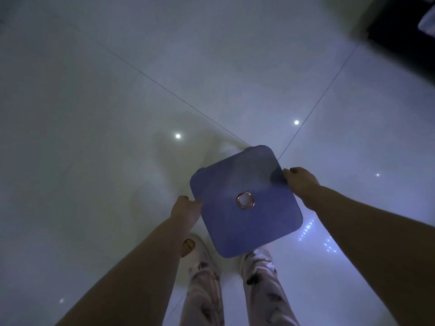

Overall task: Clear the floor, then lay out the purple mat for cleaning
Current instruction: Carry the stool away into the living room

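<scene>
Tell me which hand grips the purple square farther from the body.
The right hand, on the purple square's far right edge; the left hand holds the nearer left edge.

I cannot see the fingers of the left hand (186,208) or the right hand (302,182): they run under the rim of the purple square piece (235,182), with only the thumbs on top. Its underside is hidden, and it covers the right foot. The dark shape (404,31) at top right is blurred and cut off; I cannot tell what it is.
</scene>
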`<state>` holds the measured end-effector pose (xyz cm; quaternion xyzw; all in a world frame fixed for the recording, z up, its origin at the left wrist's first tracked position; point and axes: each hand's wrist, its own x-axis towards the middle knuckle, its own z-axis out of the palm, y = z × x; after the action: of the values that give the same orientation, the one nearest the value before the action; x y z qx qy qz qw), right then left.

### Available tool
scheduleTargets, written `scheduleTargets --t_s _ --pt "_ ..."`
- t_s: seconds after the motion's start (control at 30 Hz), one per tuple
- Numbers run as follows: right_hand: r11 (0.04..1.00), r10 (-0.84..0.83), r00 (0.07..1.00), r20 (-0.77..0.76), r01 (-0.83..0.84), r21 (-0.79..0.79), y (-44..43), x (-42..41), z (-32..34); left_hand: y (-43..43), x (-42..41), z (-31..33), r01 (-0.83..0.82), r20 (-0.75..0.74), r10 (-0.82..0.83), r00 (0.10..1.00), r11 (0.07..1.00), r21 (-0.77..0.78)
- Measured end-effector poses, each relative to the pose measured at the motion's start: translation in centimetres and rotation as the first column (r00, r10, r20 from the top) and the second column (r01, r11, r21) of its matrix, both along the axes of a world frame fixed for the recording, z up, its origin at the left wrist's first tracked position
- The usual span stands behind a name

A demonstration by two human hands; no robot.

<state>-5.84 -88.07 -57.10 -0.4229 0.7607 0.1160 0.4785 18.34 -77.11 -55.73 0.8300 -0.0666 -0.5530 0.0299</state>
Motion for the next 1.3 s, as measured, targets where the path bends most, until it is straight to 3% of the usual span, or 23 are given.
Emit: scheduleTargets --t_s 0.23,0.5,0.83,1.3 --pt "0.992 -0.118 0.991 0.063 0.115 0.058 0.2 0.9 -4.5 1.0 -1.3 -4.8 -0.266 -0.162 0.268 0.950 0.963 0.036" --pt "0.944 -0.300 0.948 0.105 0.279 0.179 0.6 0.1 -5.0 2.0 -1.1 -5.0 -0.381 -0.248 0.376 0.893 0.924 0.029" --pt "0.882 -0.455 0.875 0.163 0.418 0.216 1.3 0.4 3.6 -0.3 1.0 5.4 -0.353 -0.238 0.333 0.913 0.934 -0.049" --pt "0.899 -0.436 0.855 0.280 0.426 0.099 1.9 0.0 22.4 -3.3 1.1 24.8 -0.205 -0.131 0.177 0.975 0.948 -0.245"
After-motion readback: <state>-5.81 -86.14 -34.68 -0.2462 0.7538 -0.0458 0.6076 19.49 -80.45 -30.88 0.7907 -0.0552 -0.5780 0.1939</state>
